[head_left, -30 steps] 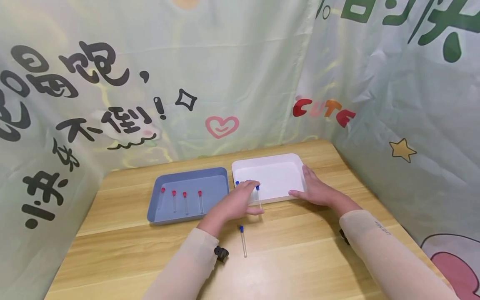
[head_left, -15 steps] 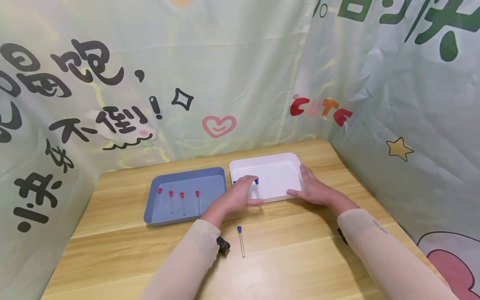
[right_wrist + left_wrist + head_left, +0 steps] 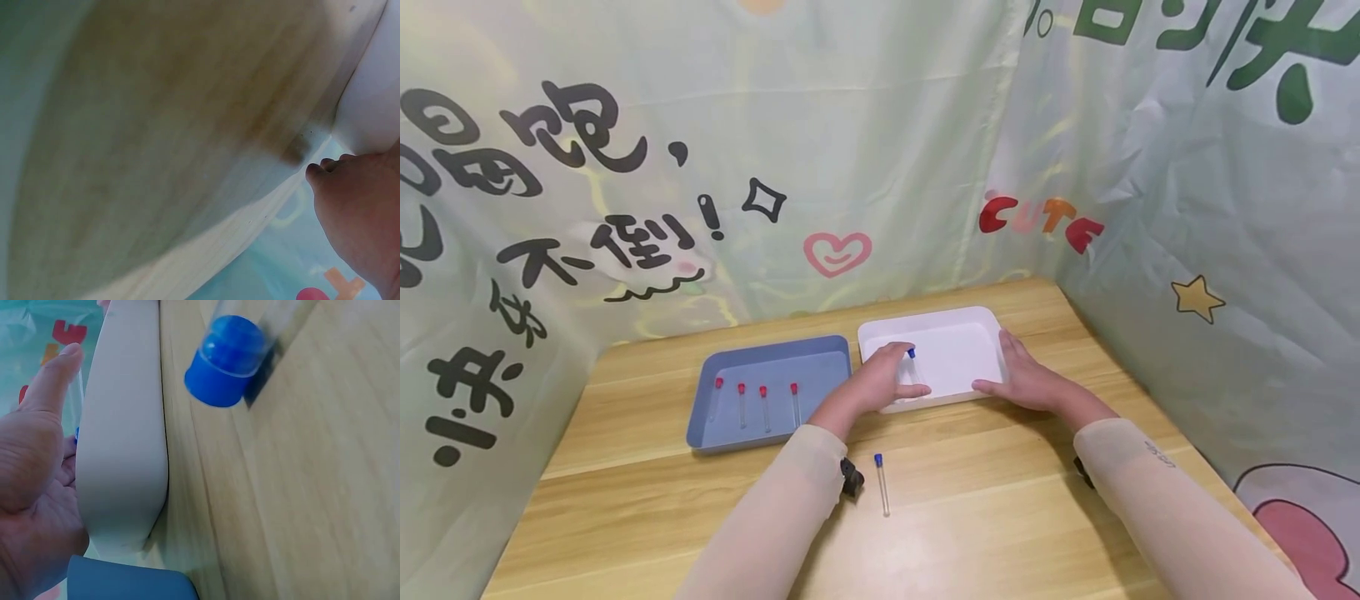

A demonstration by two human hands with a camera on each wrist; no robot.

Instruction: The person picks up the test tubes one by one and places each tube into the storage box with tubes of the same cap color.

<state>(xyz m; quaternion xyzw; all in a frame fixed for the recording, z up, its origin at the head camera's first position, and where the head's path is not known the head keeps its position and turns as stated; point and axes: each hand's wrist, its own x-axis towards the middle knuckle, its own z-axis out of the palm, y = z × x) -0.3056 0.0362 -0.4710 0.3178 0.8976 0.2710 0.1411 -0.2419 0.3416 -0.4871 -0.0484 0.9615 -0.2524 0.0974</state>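
My left hand (image 3: 883,379) is over the front left part of the white tray (image 3: 966,393), holding a blue-capped test tube (image 3: 912,354) between thumb and fingers. The cap points up and away; the left wrist view shows the thumb (image 3: 53,381) above the tray wall, with much of that tube hidden. My right hand (image 3: 1033,373) holds the tray's front right corner, thumb at the front rim and fingers along the right side. Another blue-capped test tube (image 3: 882,486) lies on the table in front of the tray, its cap (image 3: 225,362) close to the left wrist camera.
Left of the white tray stands a blue-grey tray (image 3: 733,440) with several red-capped test tubes (image 3: 765,408) lying in a row. Both trays sit on a wooden table (image 3: 970,500). A printed cloth (image 3: 887,167) hangs behind and at both sides.
My left hand has moved slightly away from me, carrying the tube farther over the white tray. A blue cap at the tray's left end is now hidden. My right hand stays at the corner.
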